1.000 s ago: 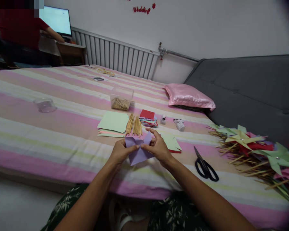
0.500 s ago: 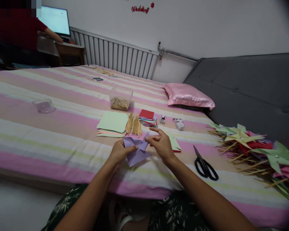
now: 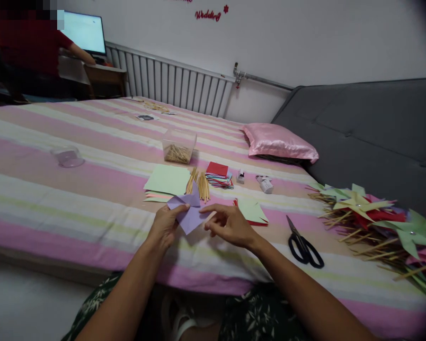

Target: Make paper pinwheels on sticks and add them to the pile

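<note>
A purple paper pinwheel point(image 3: 190, 219), partly folded, is pinched at its left side by my left hand point(image 3: 166, 225), thumb on top near its middle. Close to its right edge is my right hand point(image 3: 230, 225), fingers apart and bent; the index fingertip is at the paper's edge, and whether it touches I cannot tell. Just beyond the pinwheel lie a stack of pale green paper sheets point(image 3: 166, 179) and a row of thin wooden sticks point(image 3: 203, 187). Right of my right hand rests a smaller pile of green and red cut paper point(image 3: 253, 211).
Black-handled scissors point(image 3: 303, 246) lie to the right, and finished pinwheels point(image 3: 362, 206) are heaped beyond them. A clear box of sticks point(image 3: 178, 148), red-topped paper squares point(image 3: 217, 169) and a pink pillow point(image 3: 280, 141) are further back. A person in red point(image 3: 28, 47) sits at a monitor.
Both hands have shifted, my left one leftward with the pinwheel, which has turned. My right hand has let go of the upper paper corner and dropped lower beside the right edge.
</note>
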Demonstrator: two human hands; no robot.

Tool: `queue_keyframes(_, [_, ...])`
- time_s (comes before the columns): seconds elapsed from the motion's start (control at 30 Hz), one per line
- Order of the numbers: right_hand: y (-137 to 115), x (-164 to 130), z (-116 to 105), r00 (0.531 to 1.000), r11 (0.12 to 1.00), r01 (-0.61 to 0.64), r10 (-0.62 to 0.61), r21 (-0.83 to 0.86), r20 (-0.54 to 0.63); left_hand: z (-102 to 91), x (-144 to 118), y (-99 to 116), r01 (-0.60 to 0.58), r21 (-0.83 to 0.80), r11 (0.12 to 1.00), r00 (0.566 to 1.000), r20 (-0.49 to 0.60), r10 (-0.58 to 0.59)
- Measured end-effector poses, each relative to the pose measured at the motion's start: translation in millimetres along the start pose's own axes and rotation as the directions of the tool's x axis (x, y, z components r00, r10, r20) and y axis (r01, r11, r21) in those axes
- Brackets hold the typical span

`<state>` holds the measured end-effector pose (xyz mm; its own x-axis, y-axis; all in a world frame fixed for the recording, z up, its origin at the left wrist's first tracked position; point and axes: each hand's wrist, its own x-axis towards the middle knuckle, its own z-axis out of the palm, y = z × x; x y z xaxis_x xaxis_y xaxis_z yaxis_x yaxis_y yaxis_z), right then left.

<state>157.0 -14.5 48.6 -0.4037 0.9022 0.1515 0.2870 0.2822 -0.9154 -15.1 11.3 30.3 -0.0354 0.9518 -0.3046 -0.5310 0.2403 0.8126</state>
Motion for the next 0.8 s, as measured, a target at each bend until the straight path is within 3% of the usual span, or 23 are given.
queue_keyframes(0.07, [5.0, -0.7, 2.5, 0.996, 1.0, -0.009, 0.011, -0.027, 0.089, -0.3, 0.2, 1.0, 0.01, -0.022, 1.0, 1.0, 0.009, -0.01])
queue_keyframes(0.2, [12.4, 1.1, 7.3, 0.995, 0.999, -0.013, 0.016, -0.035, 0.101, 0.5, -0.6, 0.5, 0.05, -0.046, 0.998, 0.998, 0.032, -0.049])
queue_keyframes(0.57, [6.4, 4.7, 13.8, 0.995, 0.995, -0.03, 0.038, 0.093, -0.091, 4.1, -5.6, -5.3, 0.034, -0.038, 0.999, 0.995, 0.096, -0.03])
queue_keyframes(0.8, [4.6, 7.7, 15.3, 0.959, 0.973, -0.121, 0.165, 0.196, -0.229, 7.6, -6.5, -10.5, -0.036, -0.046, 0.998, 0.996, 0.081, 0.039])
